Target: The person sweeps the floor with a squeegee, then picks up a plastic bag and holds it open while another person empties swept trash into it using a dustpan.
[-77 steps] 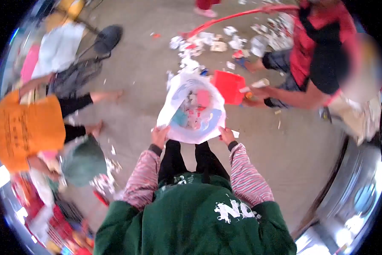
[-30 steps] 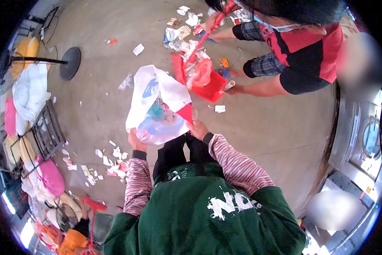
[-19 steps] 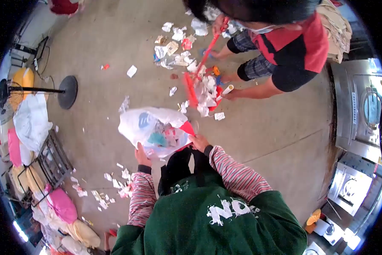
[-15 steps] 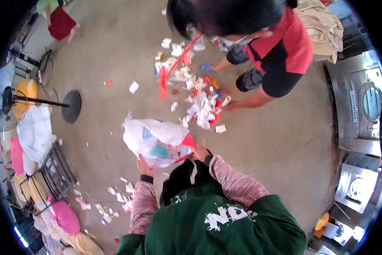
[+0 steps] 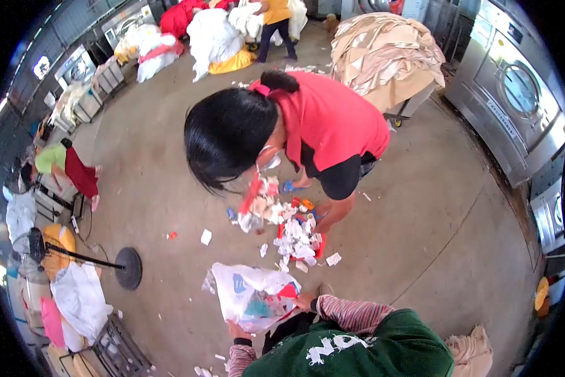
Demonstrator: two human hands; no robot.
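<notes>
1. Your left hand (image 5: pixel 237 330): grip grasping the near-left rim of the white plastic bag (image 5: pixel 232 286).
2. Your right hand (image 5: pixel 305 303): grip grasping the same bag's right rim, beside a red patch (image 5: pixel 288 291).
3. Bag's in front of you, above the floor (image 5: pixel 420 207), blue print on its far side, mouth open; teal piece (image 5: pixel 257 308) and reddish bits show inside.
4. Red dustpan (image 5: pixel 321 245), beyond the bag and to its right, apart from it, heaped with white paper scraps (image 5: pixel 298 239).
5. Co-worker in red-and-black shirt (image 5: pixel 339 119) bends over beyond the bag, one arm down to the dustpan; can't tell that hand's grip.
6. Red broom (image 5: pixel 249 195), blurred, straight beyond the bag, near more scraps.
7. Loose white paper piece (image 5: pixel 205 237) lies beyond the bag, slightly left.
8. Round black fan base (image 5: pixel 129 268): well left of the bag.
9. Beige fabric heap (image 5: pixel 386 60) on a wheeled cart, far beyond the bag, rightward.
</notes>
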